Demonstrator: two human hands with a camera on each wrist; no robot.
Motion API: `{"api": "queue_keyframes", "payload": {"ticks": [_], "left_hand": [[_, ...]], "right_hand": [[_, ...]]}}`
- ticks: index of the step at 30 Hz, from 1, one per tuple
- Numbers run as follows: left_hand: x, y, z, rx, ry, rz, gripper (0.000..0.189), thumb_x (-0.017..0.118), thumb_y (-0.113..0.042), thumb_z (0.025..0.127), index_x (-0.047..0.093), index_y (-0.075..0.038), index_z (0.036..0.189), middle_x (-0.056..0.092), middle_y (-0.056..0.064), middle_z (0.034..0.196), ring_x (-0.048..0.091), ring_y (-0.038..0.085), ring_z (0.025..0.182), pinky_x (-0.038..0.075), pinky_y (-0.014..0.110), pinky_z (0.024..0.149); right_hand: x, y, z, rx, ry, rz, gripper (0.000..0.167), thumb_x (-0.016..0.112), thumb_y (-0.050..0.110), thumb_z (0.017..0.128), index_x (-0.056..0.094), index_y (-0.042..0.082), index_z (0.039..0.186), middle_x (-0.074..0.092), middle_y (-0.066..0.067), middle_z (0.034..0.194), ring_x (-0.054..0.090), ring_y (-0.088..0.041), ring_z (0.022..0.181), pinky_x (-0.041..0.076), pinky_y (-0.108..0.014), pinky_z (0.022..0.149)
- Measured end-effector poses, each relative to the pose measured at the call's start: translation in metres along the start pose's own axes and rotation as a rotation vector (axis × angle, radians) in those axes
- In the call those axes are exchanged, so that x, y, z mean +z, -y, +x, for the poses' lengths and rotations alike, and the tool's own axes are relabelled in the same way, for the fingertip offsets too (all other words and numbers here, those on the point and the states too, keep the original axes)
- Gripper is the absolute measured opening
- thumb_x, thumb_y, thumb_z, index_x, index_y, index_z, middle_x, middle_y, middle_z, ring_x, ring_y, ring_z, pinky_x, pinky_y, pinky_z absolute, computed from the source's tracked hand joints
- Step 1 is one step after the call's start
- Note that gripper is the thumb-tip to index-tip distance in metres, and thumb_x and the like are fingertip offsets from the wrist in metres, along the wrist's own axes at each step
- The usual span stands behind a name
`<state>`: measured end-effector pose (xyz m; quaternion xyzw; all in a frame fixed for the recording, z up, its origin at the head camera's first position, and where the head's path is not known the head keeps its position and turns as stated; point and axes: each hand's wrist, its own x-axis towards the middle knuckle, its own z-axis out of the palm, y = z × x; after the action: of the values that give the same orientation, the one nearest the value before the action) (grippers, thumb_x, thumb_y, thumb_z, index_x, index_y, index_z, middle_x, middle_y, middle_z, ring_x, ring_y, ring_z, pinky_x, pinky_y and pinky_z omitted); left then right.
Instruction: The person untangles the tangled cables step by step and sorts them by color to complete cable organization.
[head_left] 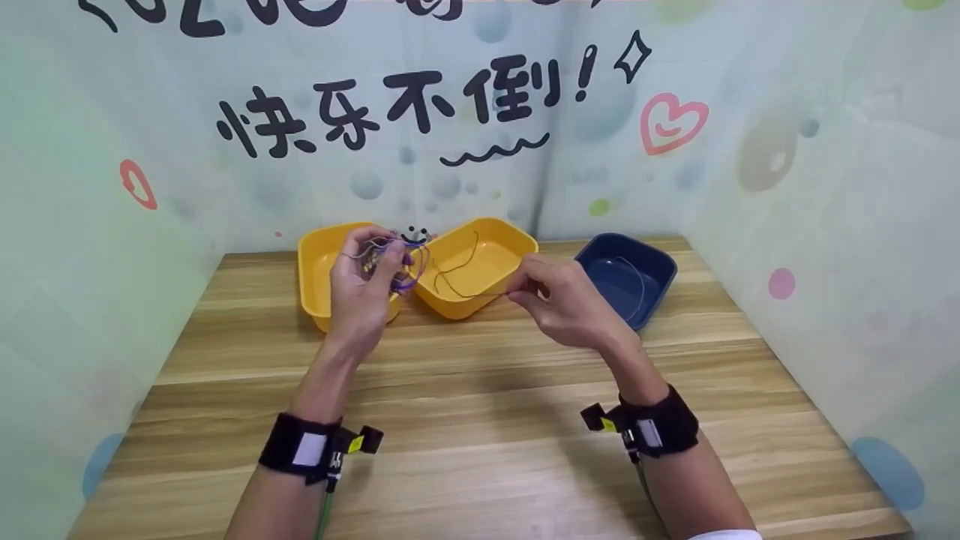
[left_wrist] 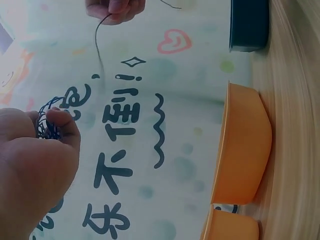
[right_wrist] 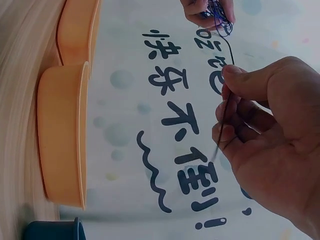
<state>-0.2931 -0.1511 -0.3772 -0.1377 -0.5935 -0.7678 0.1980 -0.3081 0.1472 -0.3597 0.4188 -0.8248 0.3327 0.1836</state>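
Here's a tangled bundle of thin blue, purple and pale wires (head_left: 406, 283) up in the air, gripped in the left hand (head_left: 356, 292), fingers hiding part of it. The right hand (head_left: 570, 304) pinches a thin dark wire (right_wrist: 231, 52), one end blurring out. Behind, the left hand masks part of the left rounded yellow box (head_left: 309, 266); the right hand overlaps the rounded navy box (head_left: 600, 274), covering its near-left side.
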Motion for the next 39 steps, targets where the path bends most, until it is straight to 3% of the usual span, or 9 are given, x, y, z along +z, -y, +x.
{"api": "queue_keyframes", "payload": {"ticks": [3, 11, 18, 22, 25, 29, 32, 36, 39], "left_hand": [[-0.007, -0.004, 0.002, 0.016, -0.04, -0.023, 0.015, 0.065, -0.014, 0.115, 0.061, -0.009, 0.129, 0.071, 0.012, 0.124, 0.072, 0.022, 0.105, 0.066, 0.025, 0.075], [-0.014, -0.011, 0.007, 0.026, -0.106, -0.029, 0.013, 0.066, -0.016, 0.115, 0.061, -0.014, 0.128, 0.067, 0.009, 0.119, 0.067, 0.019, 0.098, 0.061, 0.022, 0.071], [-0.015, -0.008, 0.007, 0.014, -0.057, -0.031, 0.014, 0.064, -0.016, 0.116, 0.06, -0.014, 0.129, 0.071, 0.011, 0.122, 0.068, 0.021, 0.098, 0.059, 0.021, 0.07], [-0.016, -0.008, 0.006, 0.006, -0.038, -0.018, 0.015, 0.064, -0.018, 0.116, 0.059, -0.014, 0.13, 0.073, 0.014, 0.131, 0.071, 0.023, 0.107, 0.062, 0.022, 0.073], [-0.016, -0.008, 0.005, -0.001, -0.034, -0.017, 0.016, 0.065, -0.017, 0.116, 0.059, -0.014, 0.13, 0.071, 0.014, 0.132, 0.072, 0.023, 0.111, 0.064, 0.022, 0.076], [-0.014, -0.008, 0.005, -0.003, -0.01, -0.015, 0.016, 0.066, -0.015, 0.115, 0.06, -0.013, 0.13, 0.07, 0.013, 0.133, 0.072, 0.021, 0.112, 0.066, 0.024, 0.079], [-0.013, -0.007, 0.005, -0.006, 0.011, -0.011, 0.015, 0.066, -0.014, 0.115, 0.06, -0.011, 0.129, 0.07, 0.014, 0.136, 0.072, 0.024, 0.116, 0.068, 0.027, 0.082], [-0.012, -0.006, 0.004, -0.027, 0.025, -0.001, 0.018, 0.065, -0.012, 0.115, 0.059, -0.007, 0.132, 0.068, 0.013, 0.14, 0.071, 0.029, 0.123, 0.071, 0.034, 0.088], [-0.011, -0.006, 0.004, -0.043, 0.039, -0.005, 0.022, 0.065, -0.011, 0.115, 0.059, -0.004, 0.134, 0.067, 0.012, 0.136, 0.071, 0.029, 0.118, 0.071, 0.033, 0.086]], "right_hand": [[-0.006, -0.003, -0.001, 0.06, -0.005, 0.031, 0.004, 0.08, 0.006, 0.103, 0.08, 0.009, 0.101, 0.073, -0.005, 0.093, 0.061, -0.015, 0.082, 0.046, -0.022, 0.071], [-0.011, -0.014, 0.001, 0.326, -0.11, 0.173, 0.006, 0.082, 0.009, 0.103, 0.086, 0.009, 0.106, 0.08, -0.008, 0.091, 0.062, -0.014, 0.072, 0.046, -0.017, 0.063], [0.002, -0.027, 0.014, 0.498, -0.285, 0.405, 0.011, 0.079, 0.006, 0.105, 0.081, -0.005, 0.108, 0.077, -0.01, 0.084, 0.07, -0.016, 0.067, 0.064, -0.024, 0.061], [0.017, -0.039, 0.035, 0.594, -0.418, 0.588, 0.011, 0.077, 0.004, 0.106, 0.079, -0.006, 0.111, 0.076, -0.005, 0.085, 0.072, -0.014, 0.071, 0.069, -0.027, 0.069], [0.031, -0.05, 0.054, 0.658, -0.466, 0.692, 0.008, 0.076, 0.003, 0.107, 0.077, -0.004, 0.112, 0.075, -0.005, 0.089, 0.072, -0.014, 0.075, 0.07, -0.028, 0.073], [0.052, -0.066, 0.075, 0.772, -0.446, 0.748, 0.009, 0.072, 0.003, 0.109, 0.075, -0.004, 0.115, 0.074, -0.01, 0.096, 0.072, -0.017, 0.078, 0.07, -0.028, 0.074], [0.066, -0.075, 0.084, 0.881, -0.387, 0.711, 0.012, 0.072, 0.005, 0.11, 0.074, -0.002, 0.119, 0.074, -0.014, 0.103, 0.074, -0.018, 0.08, 0.071, -0.029, 0.077], [0.082, -0.082, 0.089, 0.97, -0.279, 0.575, 0.012, 0.073, 0.009, 0.11, 0.077, -0.001, 0.117, 0.077, -0.014, 0.103, 0.075, -0.019, 0.08, 0.072, -0.034, 0.079], [0.089, -0.083, 0.091, 0.977, -0.208, 0.433, 0.011, 0.077, 0.01, 0.108, 0.081, 0.001, 0.109, 0.078, -0.009, 0.094, 0.072, -0.016, 0.073, 0.068, -0.03, 0.07]]}}
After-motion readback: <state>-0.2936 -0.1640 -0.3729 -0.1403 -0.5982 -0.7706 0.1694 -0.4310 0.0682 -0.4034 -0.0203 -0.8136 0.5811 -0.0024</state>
